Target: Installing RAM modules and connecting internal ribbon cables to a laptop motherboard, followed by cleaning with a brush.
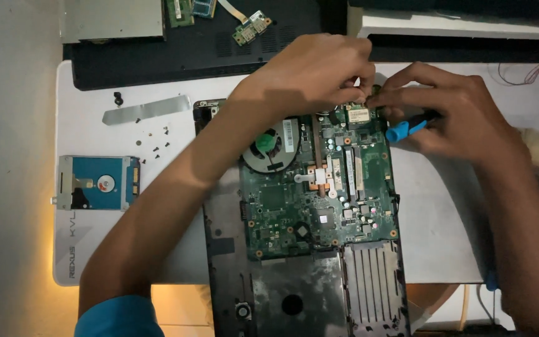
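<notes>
While both hands meet at the far edge of the laptop motherboard (319, 200) | left hand (310, 72) pinches narrowly beside wireless card (358, 115) | right hand (456, 112) holds blue screwdriver (405, 129) | hard drive (98, 182) far left

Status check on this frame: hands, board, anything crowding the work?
Left hand pinching at the small card on the motherboard's top edge. Right hand alongside, blue screwdriver tucked in palm. Loose screws lie well left, clear.

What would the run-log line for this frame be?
left hand: pinching at small card | right hand: holding blue screwdriver | motherboard: exposed in laptop base | hard drive: set aside left
</notes>
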